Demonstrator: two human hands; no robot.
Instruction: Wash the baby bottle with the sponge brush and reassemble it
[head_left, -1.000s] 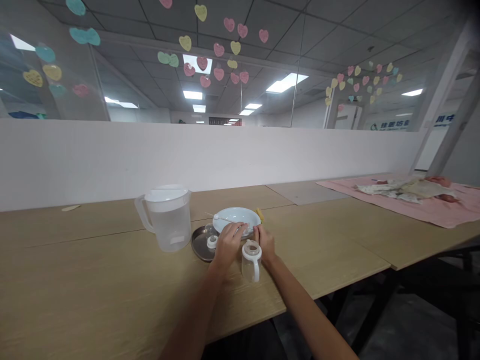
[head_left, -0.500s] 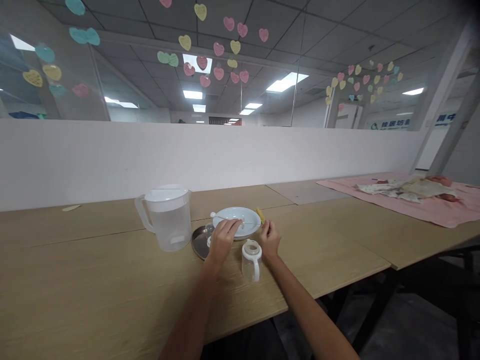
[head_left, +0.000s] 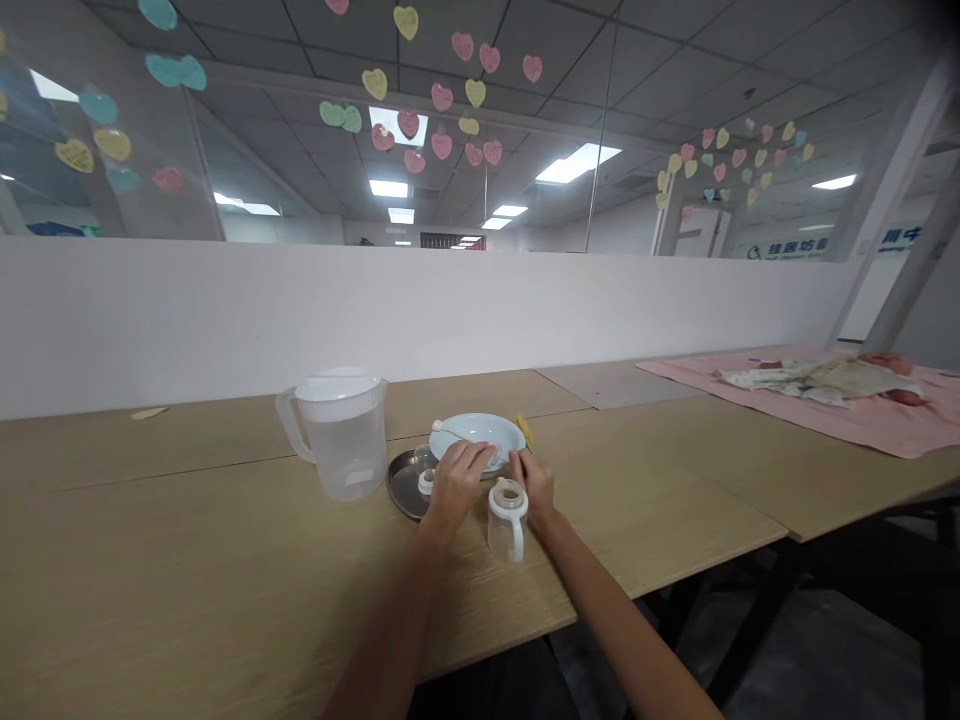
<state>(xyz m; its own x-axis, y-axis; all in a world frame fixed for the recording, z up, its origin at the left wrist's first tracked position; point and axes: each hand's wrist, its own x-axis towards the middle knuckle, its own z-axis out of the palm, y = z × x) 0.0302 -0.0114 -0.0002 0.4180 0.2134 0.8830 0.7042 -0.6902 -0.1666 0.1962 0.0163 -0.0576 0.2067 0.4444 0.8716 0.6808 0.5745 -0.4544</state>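
One white bowl point(head_left: 491, 427), likely for drip capture | left hand point(head_left: 454, 488): pinching clear part point(head_left: 495, 457) | right hand point(head_left: 535, 488): fingertips closed, object indeterminable

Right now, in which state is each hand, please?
Left hand: closed in a pinch over the white bowl; what it holds is too small to tell.
Right hand: fingertips pinched closed; cannot tell what is between them.

Relative to bowl point(head_left: 491, 425): pitcher point(head_left: 347, 445) left, tray point(head_left: 403, 492) front-left, bottle point(head_left: 508, 525) in front, cloth point(head_left: 877, 434) far right, all on desk point(head_left: 660, 480).
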